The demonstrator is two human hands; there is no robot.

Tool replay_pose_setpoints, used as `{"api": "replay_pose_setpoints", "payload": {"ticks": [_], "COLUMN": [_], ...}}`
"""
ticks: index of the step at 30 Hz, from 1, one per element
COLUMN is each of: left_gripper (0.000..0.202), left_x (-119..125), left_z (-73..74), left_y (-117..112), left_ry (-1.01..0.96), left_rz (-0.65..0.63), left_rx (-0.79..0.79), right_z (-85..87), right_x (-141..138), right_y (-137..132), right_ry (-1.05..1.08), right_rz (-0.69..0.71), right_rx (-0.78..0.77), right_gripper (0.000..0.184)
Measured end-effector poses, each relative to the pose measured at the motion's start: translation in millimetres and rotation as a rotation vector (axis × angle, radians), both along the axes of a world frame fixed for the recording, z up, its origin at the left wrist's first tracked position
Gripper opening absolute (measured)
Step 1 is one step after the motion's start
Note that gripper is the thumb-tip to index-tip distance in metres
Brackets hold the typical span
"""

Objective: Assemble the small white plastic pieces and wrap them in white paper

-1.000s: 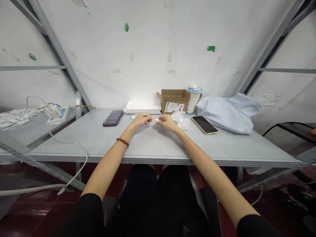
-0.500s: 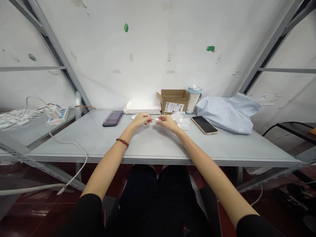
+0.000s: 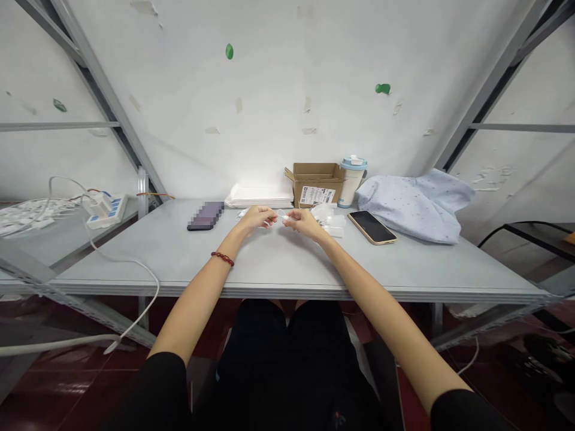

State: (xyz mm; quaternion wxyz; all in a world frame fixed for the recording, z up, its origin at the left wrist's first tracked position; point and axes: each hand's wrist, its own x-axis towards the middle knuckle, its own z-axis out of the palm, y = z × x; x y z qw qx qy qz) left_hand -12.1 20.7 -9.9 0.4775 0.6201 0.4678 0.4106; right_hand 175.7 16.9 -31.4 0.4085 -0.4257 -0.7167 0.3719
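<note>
My right hand [image 3: 302, 221] pinches a small white piece [image 3: 286, 218] whose exact kind is too small to make out. From it a thin white cord [image 3: 281, 212] curves in a small loop across to my left hand [image 3: 260, 218]. The fingers of my left hand are closed at the cord's other end, and a bead bracelet circles that wrist. Several flat white pieces [image 3: 333, 226] lie on the table just right of my right hand. More small white pieces [image 3: 241, 214] show partly behind my left hand.
Along the wall stand a stack of white trays [image 3: 260, 196], an open cardboard box [image 3: 317, 179] and a lidded cup [image 3: 353, 182]. A phone [image 3: 372, 227] and a pale blue cloth [image 3: 415, 206] lie right. A dark phone [image 3: 206, 215] lies left, beyond it a power strip [image 3: 108, 212] with cables.
Both hands stay almost in place. The thin cord between them bows up into a slightly clearer loop.
</note>
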Motion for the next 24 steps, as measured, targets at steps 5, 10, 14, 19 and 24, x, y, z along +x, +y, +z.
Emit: {"api": "replay_pose_setpoints", "payload": {"ticks": [5,10,14,19,24], "left_gripper": [0.021,0.021,0.022,0.021,0.022], "left_x": [0.8,0.1,-0.7,-0.5,-0.1], "left_z": [-0.7,-1.7,-2.1,-1.1,-0.9], "left_y": [0.4,2.5,3.1,1.8,1.3], "left_ry": [0.004,-0.006,-0.004,0.004,0.000], "left_rz": [0.012,0.019,0.013,0.017,0.019], "left_rx": [0.005,-0.002,0.002,0.005,0.001], "right_z": [0.2,0.4,-1.1,-2.5,-2.4], "right_x": [0.3,-0.1,-0.3,-0.2,-0.8], "right_y": [0.3,0.3,1.4,2.9,2.7], "right_ry": [0.009,0.001,0.001,0.016,0.023], "right_rz": [-0.001,-0.002,0.000,0.006,-0.001], "right_rx": [0.002,0.004,0.008,0.009,-0.006], "right_gripper": [0.019,0.017,0.016,0.017,0.016]}}
